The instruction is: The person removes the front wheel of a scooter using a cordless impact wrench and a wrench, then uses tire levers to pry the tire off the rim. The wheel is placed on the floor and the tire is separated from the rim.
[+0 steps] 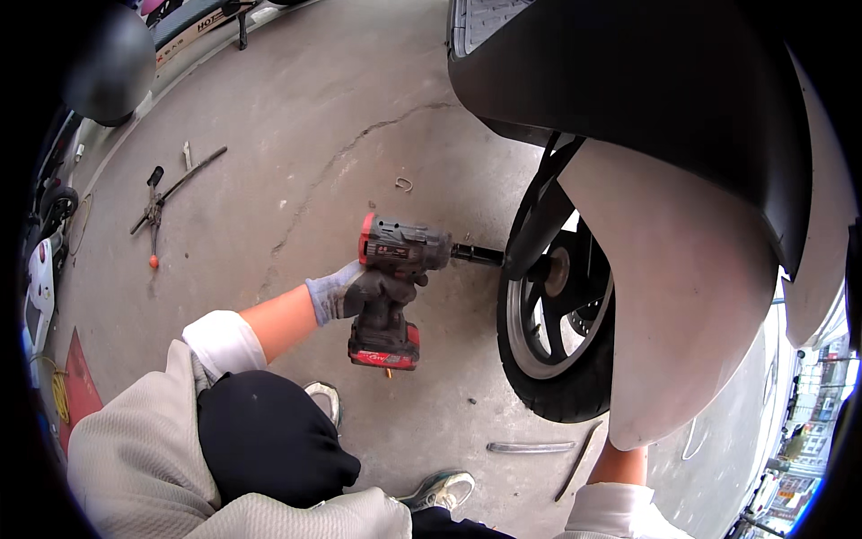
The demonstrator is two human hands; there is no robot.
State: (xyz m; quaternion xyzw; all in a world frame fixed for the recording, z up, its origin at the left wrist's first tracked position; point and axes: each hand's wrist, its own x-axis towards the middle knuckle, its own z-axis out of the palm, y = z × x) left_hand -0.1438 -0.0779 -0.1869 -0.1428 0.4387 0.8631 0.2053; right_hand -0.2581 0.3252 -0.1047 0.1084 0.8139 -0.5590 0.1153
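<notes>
you are gripping the impact wrench (404,244) by its handle with your gloved left hand (373,292), fingers wrapping around below the motor housing. your right hand is hiding behind the pale fender (682,269), only your right forearm (620,465) showing, so i cannot tell whether it is holding anything. the wrench is lying roughly level beside the scooter's wheel, its long socket (476,255) pointing at the foot of the fork leg (539,234); how well it is seating there is not showing.

if you are running the tool at a slant, the socket could be slipping and rounding a fastener or scuffing the fork. with a single hand bearing it, sudden torque could be twisting your wrist. if your hidden fingers are sitting near the spokes or axle, a turning wheel could be pinching them.

the wrench is showing grimy dark plastic with red trim, over a blocky battery pack (384,350); the socket is a slim, dark metal cylinder. the tire (539,395) is curving in black treaded rubber around a dull silver rim (521,355), while the fender is sweeping down in smooth plastic to a rounded tip. your knit glove is darkening over the fingers, and the concrete floor (296,108) is looking worn and cracked.
</notes>
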